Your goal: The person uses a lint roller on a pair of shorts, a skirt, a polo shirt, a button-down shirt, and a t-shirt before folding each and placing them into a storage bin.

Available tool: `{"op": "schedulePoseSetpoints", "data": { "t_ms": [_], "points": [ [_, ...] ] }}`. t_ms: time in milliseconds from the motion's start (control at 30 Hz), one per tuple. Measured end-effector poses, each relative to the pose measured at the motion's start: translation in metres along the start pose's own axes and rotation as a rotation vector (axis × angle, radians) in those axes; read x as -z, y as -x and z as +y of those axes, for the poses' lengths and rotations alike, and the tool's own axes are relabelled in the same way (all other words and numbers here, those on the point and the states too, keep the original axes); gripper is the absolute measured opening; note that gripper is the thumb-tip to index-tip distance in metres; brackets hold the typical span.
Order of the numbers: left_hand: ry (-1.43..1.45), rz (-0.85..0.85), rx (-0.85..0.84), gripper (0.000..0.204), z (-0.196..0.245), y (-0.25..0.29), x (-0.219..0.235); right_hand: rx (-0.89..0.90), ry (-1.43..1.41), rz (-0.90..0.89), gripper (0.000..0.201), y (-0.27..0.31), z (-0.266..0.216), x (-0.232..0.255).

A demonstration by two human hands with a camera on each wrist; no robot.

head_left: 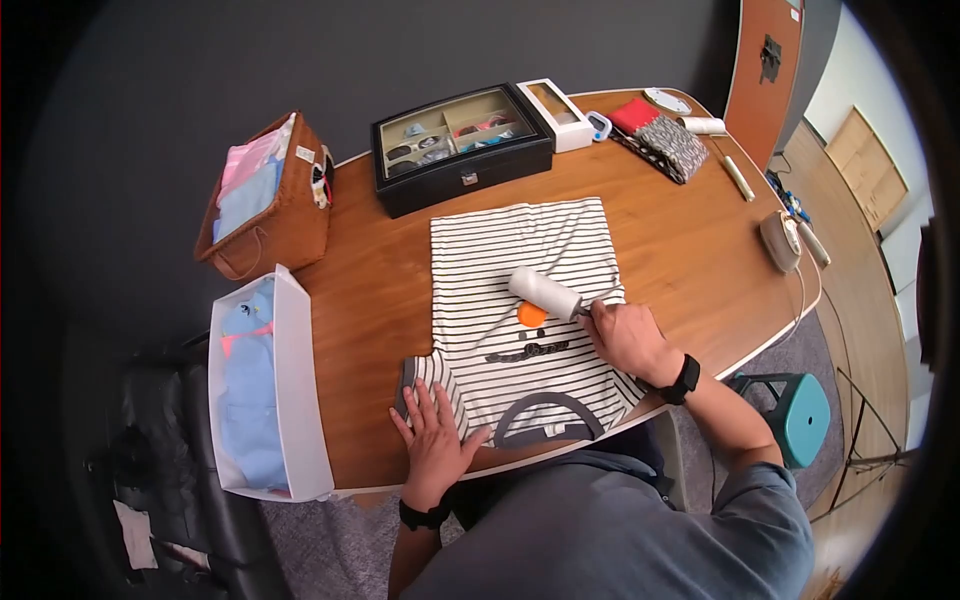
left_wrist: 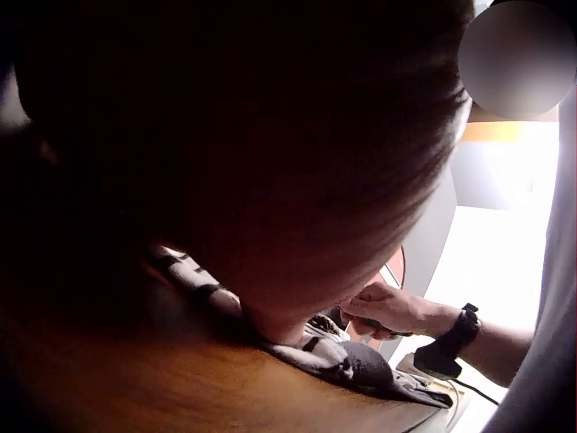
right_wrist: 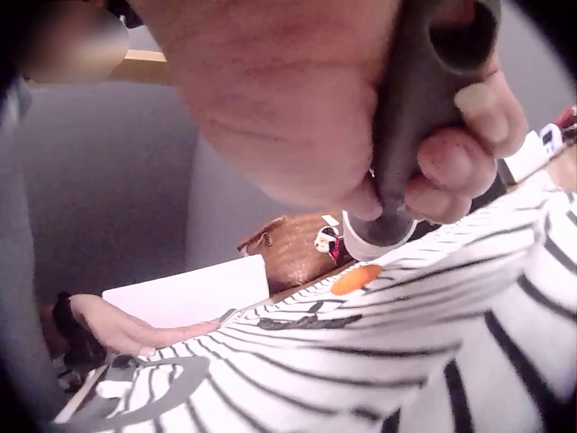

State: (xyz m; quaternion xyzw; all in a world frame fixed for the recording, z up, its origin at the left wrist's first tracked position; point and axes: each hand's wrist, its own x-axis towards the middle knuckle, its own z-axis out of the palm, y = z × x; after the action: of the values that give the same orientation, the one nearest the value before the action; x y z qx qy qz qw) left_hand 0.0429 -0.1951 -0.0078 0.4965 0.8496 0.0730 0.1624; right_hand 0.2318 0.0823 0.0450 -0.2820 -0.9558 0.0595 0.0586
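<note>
A white T-shirt (head_left: 520,240) with dark stripes lies spread on the wooden table, its grey collar (head_left: 548,402) toward the person. On its front are an orange oval (head_left: 532,314) and dark face-like marks. My right hand (head_left: 632,340) grips the dark handle (right_wrist: 410,126) of a lint roller, fingers curled round it in the right wrist view. The roller's white sheet cylinder (head_left: 543,292) lies over the shirt just beyond the orange oval. With fingers spread, my left hand (head_left: 437,445) rests on the shirt's grey-edged sleeve at the near left. The left wrist view is mostly dark.
A white box (head_left: 300,400) of blue clothes and a brown basket (head_left: 300,225) stand left. Behind the shirt sits a black glass-lidded case (head_left: 465,180) beside a white box (head_left: 570,125). Folded cloth (head_left: 670,145) and a beige corded device (head_left: 780,242) lie right; a teal stool (head_left: 803,420) stands below.
</note>
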Motion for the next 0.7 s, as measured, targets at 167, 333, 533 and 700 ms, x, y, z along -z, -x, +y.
{"op": "schedulePoseSetpoints", "data": {
  "t_ms": [167,333,533,700],
  "points": [
    [-0.011,-0.041,0.015,0.104,0.000,0.000,0.002,-0.444,0.144,0.206,0.036,-0.008,0.087,-0.029],
    [-0.012,-0.045,0.028,0.105,0.002,-0.001,0.003,-0.370,0.070,0.289,0.028,0.010,0.049,-0.005],
    [-0.060,-0.045,0.037,0.106,0.004,-0.001,0.004,0.074,-0.329,-0.005,0.029,0.077,-0.087,-0.002],
    [-0.041,-0.001,0.017,0.108,0.002,0.000,0.002,-0.245,-0.170,-0.063,0.028,0.091,-0.072,-0.032]
  ]
}}
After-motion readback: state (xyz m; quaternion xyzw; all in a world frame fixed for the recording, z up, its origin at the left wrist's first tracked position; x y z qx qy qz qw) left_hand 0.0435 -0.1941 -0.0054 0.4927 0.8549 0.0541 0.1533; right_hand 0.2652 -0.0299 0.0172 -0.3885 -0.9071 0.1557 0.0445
